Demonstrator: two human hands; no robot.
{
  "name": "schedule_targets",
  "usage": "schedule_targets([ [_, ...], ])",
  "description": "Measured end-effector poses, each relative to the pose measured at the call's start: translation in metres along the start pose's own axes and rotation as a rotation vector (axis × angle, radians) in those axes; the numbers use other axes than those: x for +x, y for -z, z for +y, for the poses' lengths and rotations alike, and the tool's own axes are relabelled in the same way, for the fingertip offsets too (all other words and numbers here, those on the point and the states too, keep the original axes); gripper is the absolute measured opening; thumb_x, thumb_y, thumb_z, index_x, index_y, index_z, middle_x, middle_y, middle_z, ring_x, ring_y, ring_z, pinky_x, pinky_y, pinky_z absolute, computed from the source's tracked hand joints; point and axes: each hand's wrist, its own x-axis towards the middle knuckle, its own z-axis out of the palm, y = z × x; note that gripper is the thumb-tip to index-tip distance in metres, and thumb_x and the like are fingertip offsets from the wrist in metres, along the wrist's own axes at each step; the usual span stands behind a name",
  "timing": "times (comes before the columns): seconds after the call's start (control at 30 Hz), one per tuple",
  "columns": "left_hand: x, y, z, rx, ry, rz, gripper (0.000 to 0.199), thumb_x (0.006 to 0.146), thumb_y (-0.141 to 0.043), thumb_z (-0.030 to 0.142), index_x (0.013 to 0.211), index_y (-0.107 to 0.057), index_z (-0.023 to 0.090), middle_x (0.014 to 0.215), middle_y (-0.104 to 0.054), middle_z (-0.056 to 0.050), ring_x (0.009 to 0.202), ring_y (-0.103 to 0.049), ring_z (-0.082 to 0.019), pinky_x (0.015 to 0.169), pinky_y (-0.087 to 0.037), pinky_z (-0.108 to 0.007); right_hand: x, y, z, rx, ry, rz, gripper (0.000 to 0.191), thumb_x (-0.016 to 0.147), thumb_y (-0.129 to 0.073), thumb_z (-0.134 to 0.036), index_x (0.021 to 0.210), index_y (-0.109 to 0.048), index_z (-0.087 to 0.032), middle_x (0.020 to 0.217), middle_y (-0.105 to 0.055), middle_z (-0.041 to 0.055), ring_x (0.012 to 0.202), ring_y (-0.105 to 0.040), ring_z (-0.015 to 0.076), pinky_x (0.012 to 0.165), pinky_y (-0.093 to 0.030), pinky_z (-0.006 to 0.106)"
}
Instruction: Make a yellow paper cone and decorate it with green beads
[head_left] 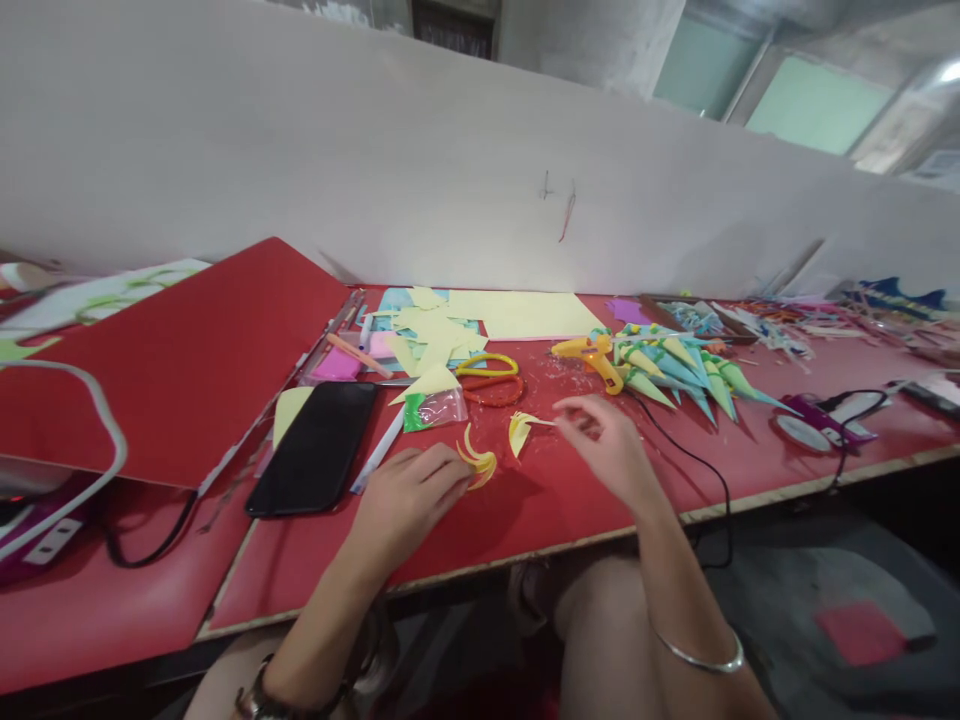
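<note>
My left hand (412, 500) is low over the red table, its fingers bent together beside a curled bundle of yellow strips (480, 465); whether the fingertips grip it is hidden. My right hand (604, 445) is raised to the right, thumb and index finger near the end of a thin pale strip. That strip reaches toward a small yellow paper piece (519, 433) with a fringed top, lying between the hands. Beyond my right hand lies a yellow glue gun (592, 355). Scissors with yellow and red handles (491, 378) lie behind the paper pieces.
A black phone (313, 450) and a small plastic packet (435, 408) lie at left. Pale yellow paper (532, 315) is at the back. Green and blue paper cones (675, 365) are piled at right, near a black cord (701, 450). A red board (202, 370) stands tilted far left.
</note>
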Motion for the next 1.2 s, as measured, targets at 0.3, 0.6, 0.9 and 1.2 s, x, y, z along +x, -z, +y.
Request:
schedule_targets([
  [0.3, -0.002, 0.007, 0.001, 0.143, -0.098, 0.038, 0.021, 0.088, -0.042, 0.014, 0.078, -0.059, 0.02, 0.068, -0.064, 0.002, 0.055, -0.054, -0.009, 0.054, -0.038, -0.023, 0.072, 0.025, 0.083, -0.399, -0.203, 0.186, 0.04, 0.066, -0.058, -0.028, 0.103, -0.053, -0.013, 0.099, -0.059, 0.0156, 0.098, -0.052, 0.0313, 0.088, -0.037, 0.047],
  [0.6, -0.006, 0.012, -0.007, 0.219, -0.146, -0.143, 0.029, 0.09, -0.033, 0.012, 0.074, -0.057, 0.02, 0.068, -0.062, 0.001, 0.055, -0.054, -0.011, 0.053, -0.039, -0.023, 0.099, 0.016, 0.091, -0.346, -0.178, 0.12, 0.029, 0.079, -0.038, -0.022, 0.103, -0.05, -0.011, 0.098, -0.061, 0.0193, 0.094, -0.056, 0.0318, 0.079, -0.04, 0.041],
  [0.9, -0.011, 0.012, -0.024, 0.133, -0.133, -0.287, 0.034, 0.089, -0.027, 0.007, 0.074, -0.055, 0.02, 0.075, -0.063, -0.001, 0.064, -0.058, -0.013, 0.052, -0.04, -0.024, 0.087, -0.003, 0.042, -0.09, 0.093, -0.141, 0.044, 0.067, -0.062, -0.048, 0.095, -0.052, -0.016, 0.081, -0.061, 0.0043, 0.068, -0.055, 0.0191, 0.059, -0.043, 0.029],
  [1.2, -0.015, 0.007, -0.026, 0.13, -0.076, -0.39, 0.032, 0.09, -0.03, 0.015, 0.076, -0.058, 0.019, 0.074, -0.062, -0.003, 0.062, -0.058, -0.014, 0.051, -0.041, -0.024, 0.048, -0.023, 0.013, -0.092, 0.299, -0.449, 0.035, 0.062, -0.07, -0.039, 0.082, -0.05, -0.017, 0.073, -0.057, 0.0009, 0.061, -0.051, 0.0145, 0.053, -0.037, 0.025],
])
